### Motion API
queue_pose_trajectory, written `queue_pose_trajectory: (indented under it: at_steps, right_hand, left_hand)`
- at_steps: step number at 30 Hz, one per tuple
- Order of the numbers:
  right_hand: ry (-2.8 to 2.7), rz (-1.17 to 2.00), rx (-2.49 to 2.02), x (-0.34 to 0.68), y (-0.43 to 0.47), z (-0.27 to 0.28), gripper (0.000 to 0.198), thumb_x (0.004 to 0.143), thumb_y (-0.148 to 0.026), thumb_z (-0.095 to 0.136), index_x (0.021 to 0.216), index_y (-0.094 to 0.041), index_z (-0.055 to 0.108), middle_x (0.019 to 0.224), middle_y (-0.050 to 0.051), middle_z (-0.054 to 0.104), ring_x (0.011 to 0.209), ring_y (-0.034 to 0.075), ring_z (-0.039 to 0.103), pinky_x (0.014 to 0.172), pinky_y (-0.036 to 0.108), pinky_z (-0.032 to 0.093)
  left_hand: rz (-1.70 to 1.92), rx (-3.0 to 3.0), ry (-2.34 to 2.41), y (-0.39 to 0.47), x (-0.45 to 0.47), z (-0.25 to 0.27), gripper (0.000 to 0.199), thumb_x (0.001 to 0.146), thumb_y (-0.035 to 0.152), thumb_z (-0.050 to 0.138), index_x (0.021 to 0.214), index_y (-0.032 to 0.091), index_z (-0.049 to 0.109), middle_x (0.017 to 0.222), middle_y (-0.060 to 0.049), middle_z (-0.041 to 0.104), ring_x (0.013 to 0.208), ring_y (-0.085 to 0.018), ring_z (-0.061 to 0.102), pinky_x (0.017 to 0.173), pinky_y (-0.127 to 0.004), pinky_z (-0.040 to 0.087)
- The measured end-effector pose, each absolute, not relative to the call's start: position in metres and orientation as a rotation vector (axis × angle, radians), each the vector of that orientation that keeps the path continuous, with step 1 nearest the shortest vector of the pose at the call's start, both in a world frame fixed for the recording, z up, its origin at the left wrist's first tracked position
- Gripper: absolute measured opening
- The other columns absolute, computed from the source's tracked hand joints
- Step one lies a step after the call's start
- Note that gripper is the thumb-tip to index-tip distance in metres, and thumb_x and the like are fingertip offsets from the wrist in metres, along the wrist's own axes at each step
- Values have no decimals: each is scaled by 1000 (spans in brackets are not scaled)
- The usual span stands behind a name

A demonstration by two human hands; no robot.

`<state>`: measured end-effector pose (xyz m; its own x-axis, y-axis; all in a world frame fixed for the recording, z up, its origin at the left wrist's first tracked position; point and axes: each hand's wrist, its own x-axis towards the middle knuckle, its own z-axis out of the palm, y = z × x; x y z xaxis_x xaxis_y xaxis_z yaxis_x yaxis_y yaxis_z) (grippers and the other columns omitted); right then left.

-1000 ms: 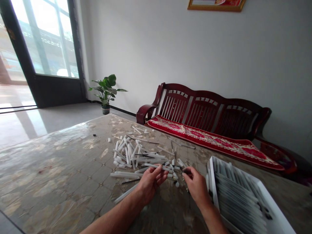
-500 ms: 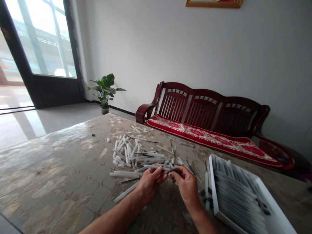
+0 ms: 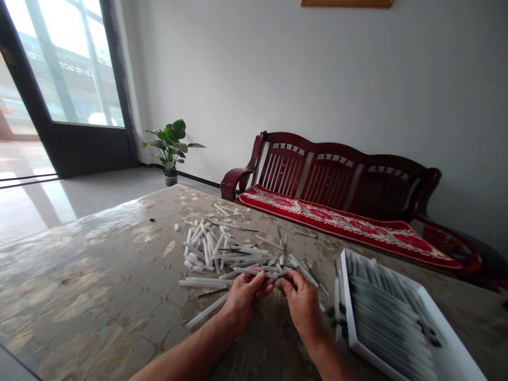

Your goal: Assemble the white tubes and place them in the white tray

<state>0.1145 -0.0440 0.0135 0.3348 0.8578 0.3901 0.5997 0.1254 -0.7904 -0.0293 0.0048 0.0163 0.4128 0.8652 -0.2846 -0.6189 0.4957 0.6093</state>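
Clock from person, 12 straight ahead. On table (image 3: 99, 296): tube pile (image 3: 214, 246) at 11, just beyond left hand (image 3: 245, 296); right hand (image 3: 300, 299) at 3 from left, tube (image 3: 246, 272) spanning both. Box (image 3: 452, 328) at 2, rows of tubes (image 3: 384, 312) inside, loose tubes (image 3: 337, 296) along its 9-o'clock side. Behind table: bench (image 3: 341, 151) at 1, runner (image 3: 337, 217) on seat; potted plant (image 3: 171, 140) at 11, door (image 3: 91, 151) at 10.

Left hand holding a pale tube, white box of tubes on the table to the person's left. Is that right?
Not quite: the head view shows the white box to the person's right. The left hand does hold a pale tube.
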Motion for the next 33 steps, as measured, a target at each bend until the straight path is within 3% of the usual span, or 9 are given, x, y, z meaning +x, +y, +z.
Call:
queue_pose_trajectory:
  at_steps: [7,12,18,22,27,33]
  right_hand:
    - [-1486,198,-1669,109,-47,24,43,99,-47,33,74,-23,59,66,3,66,62,19,62,58,29,42]
    - [-1548,200,-1591,111,-48,26,34,98,-45,39,83,-23,60,77,3,68,72,19,63,64,27,44]
    - [-1526,219,-1668,115,-46,21,48,99,-51,31,68,-24,55,56,0,58,52,17,55,51,27,34]
    - [-1545,250,-1609,114,-47,24,41,99,-50,36,75,-23,57,65,0,62,60,17,57,55,26,37]
    - [-1485,290,-1681,114,-46,22,50,98,-53,31,67,-23,55,55,0,57,54,17,55,52,28,33]
    - [-1507,299,-1650,114,-47,20,42,97,-52,38,73,-23,55,63,0,61,60,17,56,56,27,35]
  left_hand:
    - [1003,510,625,0,-26,18,17,72,13,83,77,13,66,73,-7,76,65,-15,73,64,-22,61]
    - [998,502,627,0,-26,18,22,68,16,86,77,12,67,73,-6,76,66,-15,73,65,-23,61]
    - [1002,514,609,-1,-25,16,30,61,22,91,76,13,67,73,-7,77,65,-16,73,63,-23,60]
    - [1010,510,613,-1,-25,15,30,60,23,91,75,14,68,73,-5,77,66,-16,73,64,-23,61]
    - [1005,517,604,-1,-24,15,33,57,25,93,74,14,68,71,-5,76,65,-16,73,63,-23,60]
    - [1012,526,610,-1,-24,13,34,55,27,94,74,14,69,72,-5,77,66,-16,73,64,-24,61]
